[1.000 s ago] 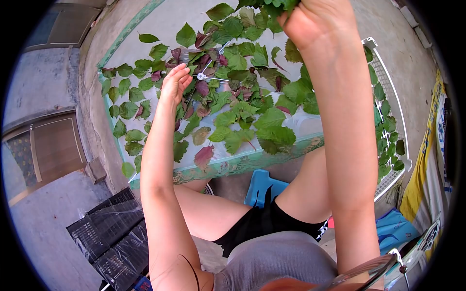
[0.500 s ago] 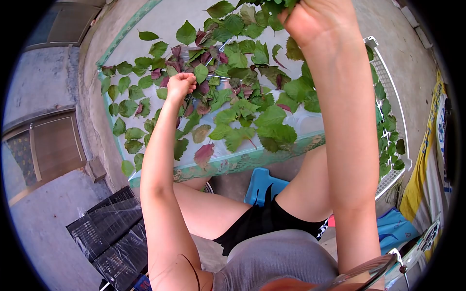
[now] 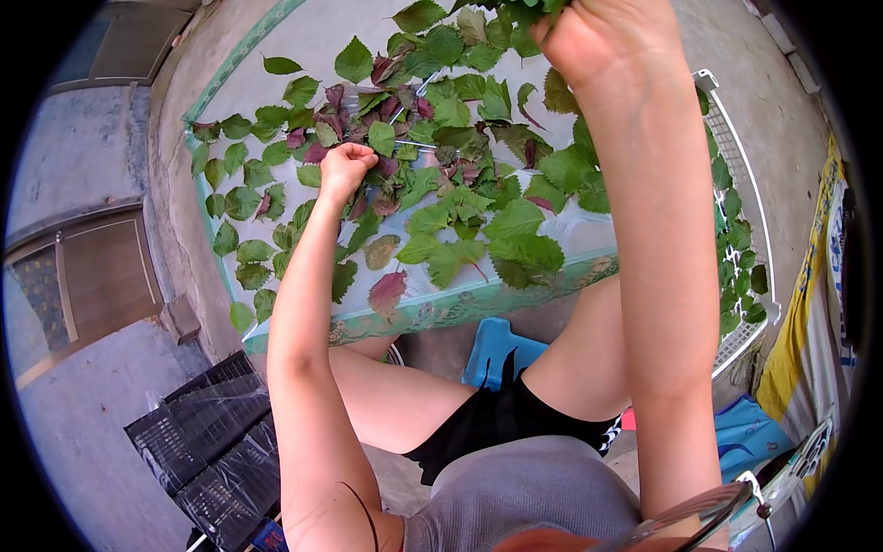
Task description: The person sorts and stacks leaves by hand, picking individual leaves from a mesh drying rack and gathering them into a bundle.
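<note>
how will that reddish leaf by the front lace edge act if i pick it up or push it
The reddish leaf looks thin and broad, so it's probably light and floppy. Its jagged edge suggests it could tear if tugged. Nothing covers it, so it would likely slide easily.

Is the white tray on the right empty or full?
Not empty: the white tray holds green leaves; how full, I cannot tell, as the right forearm hides part.

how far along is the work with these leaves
Partway, it seems. Single leaves already lie spread on the cloth. The right hand holds a green bunch; the left hand is closed beside a leaf, its grip on it unclear. The bunch remains to be laid down, and the overlapping heap mid-cloth looks unsorted.
</note>
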Demonstrator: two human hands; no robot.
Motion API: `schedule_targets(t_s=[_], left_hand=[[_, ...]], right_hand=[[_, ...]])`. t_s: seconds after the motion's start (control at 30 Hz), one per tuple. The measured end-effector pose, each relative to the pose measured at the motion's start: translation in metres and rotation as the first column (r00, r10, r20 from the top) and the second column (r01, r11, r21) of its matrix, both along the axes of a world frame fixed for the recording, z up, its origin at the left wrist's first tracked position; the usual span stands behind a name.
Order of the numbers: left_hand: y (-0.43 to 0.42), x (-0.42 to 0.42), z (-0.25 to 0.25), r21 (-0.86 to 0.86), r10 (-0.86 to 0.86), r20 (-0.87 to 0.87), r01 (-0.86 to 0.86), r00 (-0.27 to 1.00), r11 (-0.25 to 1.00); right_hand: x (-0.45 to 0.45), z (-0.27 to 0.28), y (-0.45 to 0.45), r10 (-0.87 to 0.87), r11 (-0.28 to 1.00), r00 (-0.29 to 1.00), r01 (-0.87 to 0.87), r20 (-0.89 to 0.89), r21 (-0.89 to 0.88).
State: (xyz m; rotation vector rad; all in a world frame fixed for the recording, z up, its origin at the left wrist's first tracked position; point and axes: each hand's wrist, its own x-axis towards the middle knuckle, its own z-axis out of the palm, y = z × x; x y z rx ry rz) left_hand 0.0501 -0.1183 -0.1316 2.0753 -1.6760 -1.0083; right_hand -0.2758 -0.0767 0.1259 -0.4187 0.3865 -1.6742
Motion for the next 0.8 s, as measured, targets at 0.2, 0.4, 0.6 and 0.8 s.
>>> schedule_targets(t_s=[0.2, 0.4, 0.6, 0.8], left_hand=[[0.004, -0.006, 0.025, 0.118, 0.09, 0.055, -0.096, 0.994, 0.988], [0.008, 0.013, 0.043, 0.053, 0.151, -0.037, -0.149, 0.988, 0.987], [0.01, 0.058, 0.055, -0.066, 0.344, -0.158, -0.357, 0.926, 0.932], [0.019, 0.086, 0.057, -0.32, 0.49, -0.114, -0.499, 0.864, 0.805]], right_hand=[[-0.001, 0.003, -0.003, 0.008, 0.997, 1.0, -0.008, 0.006, 0.081], [-0.005, -0.007, -0.012, 0.205, 0.976, 0.975, -0.197, 0.083, -0.091], [-0.008, -0.006, -0.008, 0.108, 0.994, 0.994, -0.107, 0.028, -0.006], [-0.006, -0.007, -0.009, 0.063, 0.998, 0.998, -0.063, -0.015, -0.014]])
